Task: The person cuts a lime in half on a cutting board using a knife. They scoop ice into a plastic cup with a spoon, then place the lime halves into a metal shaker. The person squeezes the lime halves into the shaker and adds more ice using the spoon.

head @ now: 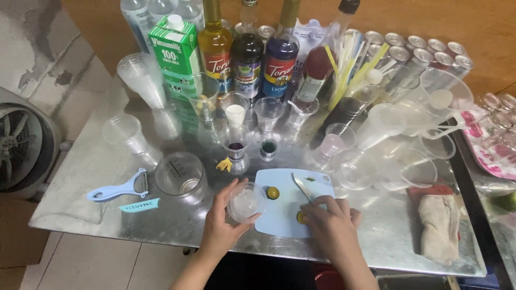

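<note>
Right hand (334, 219) grips knife (302, 187), blade apparently pointing away-left over cutting board (279, 215).

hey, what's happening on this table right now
A person stands at a metal table crowded with syrup bottles, cans and plastic cups. Their left hand holds a small clear cup at the edge of a light blue cutting board. Their right hand grips a small knife over the board, beside a piece of small citrus fruit. A blue peeler lies off to the left.
</note>
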